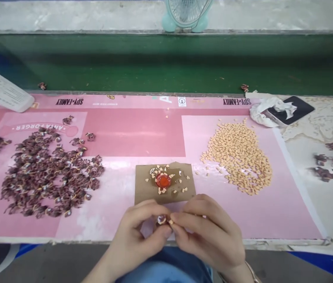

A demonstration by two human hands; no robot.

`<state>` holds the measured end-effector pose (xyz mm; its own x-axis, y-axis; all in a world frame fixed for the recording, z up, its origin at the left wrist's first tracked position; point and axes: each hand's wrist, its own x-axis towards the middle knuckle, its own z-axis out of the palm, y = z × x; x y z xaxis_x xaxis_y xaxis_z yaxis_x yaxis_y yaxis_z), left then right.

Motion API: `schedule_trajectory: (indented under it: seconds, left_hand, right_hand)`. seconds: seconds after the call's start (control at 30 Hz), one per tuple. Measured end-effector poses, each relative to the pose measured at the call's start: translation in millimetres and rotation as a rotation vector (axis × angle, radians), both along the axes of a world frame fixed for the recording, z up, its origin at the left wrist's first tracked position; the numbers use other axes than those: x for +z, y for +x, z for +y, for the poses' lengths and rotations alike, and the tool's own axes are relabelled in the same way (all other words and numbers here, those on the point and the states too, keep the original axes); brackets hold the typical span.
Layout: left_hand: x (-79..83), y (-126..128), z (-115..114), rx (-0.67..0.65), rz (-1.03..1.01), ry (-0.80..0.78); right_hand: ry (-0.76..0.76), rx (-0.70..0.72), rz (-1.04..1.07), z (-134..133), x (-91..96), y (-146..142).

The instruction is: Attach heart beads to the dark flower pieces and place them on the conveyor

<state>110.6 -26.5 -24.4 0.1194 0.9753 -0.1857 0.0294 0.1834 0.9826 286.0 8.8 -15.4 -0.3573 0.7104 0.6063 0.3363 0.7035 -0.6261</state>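
1. The left hand (142, 226) grasps a small purple piece (162, 219) between thumb and fingers, above the near edge of the desk (325, 208).
2. The right hand (210, 230) pinches a tan chip (171, 222) at its fingertips, just beside the purple piece.
3. Beyond the hands, a brown card (142, 192) lies on the pink mat (131, 137); on it sits a round red cap (163, 181) with loose tan bits around it and a shiny wet patch.
4. To the left spreads a heap of dark purple pieces (48, 177).
5. To the right lies a pile of tan chips (237, 153).
6. Behind that pile, crumpled tissue (265, 112) lies against a black tray (298, 110).
7. A white bottle (4, 88) lies at the far left; a pale green fan (187, 13) stands on the ledge (95, 17) at the back.
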Motion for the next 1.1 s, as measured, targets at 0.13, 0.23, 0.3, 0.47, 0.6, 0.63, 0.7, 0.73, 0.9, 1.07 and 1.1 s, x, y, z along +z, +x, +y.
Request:
schedule_trajectory:
  seconds: [0.13,0.23,0.3,0.47,0.6,0.63,0.7,0.73,0.9,1.07,1.1]
  left_hand:
    - [-7.3,-1.4,-10.8,-0.038,-0.014,-0.031]
    - [-7.7,-6.0,-17.7,-0.048,0.019,-0.025]
    - [-7.0,-6.9,-21.0,-0.028,-0.003,-0.019]
    - [0.8,-1.7,-17.7,0.021,-0.015,0.081]
    - [6.0,0.3,-10.5,0.022,-0.035,0.1]
    - [6.2,0.1,-9.5,0.031,-0.042,0.096]
    - [5.5,-0.5,-8.3,0.054,-0.053,0.079]
    - [5.0,-0.6,-8.0,0.065,-0.062,0.064]
    - [3.7,-0.1,-6.3,0.117,-0.077,0.023]
    - [5.4,-3.0,-4.1,0.138,0.265,0.301]
    - [5.5,-3.9,-3.7,0.124,0.326,0.347]
  right_hand:
    - [0.016,-0.056,0.004,-2.0,-4.7,4.6]
    - [0.032,-0.101,0.026,-3.8,-6.1,7.5]
    - [0.038,-0.119,0.049,-4.9,-6.6,7.4]
    - [0.035,-0.078,0.037,-7.6,-8.0,4.0]
    - [0.063,-0.033,-0.014,-10.7,-10.3,3.8]
    - [0.085,-0.023,-0.049,-11.3,-10.5,4.2]
    - [0.142,-0.009,-0.128,-11.8,-10.0,4.9]
    - [0.169,-0.006,-0.16,-11.7,-9.4,4.7]
    - [0.154,-0.015,-0.196,-8.9,-6.5,-0.9]
    - [0.019,-0.078,-0.144,-8.1,-7.0,-6.6]
    - [0.004,-0.083,-0.148,-8.0,-7.0,-7.5]
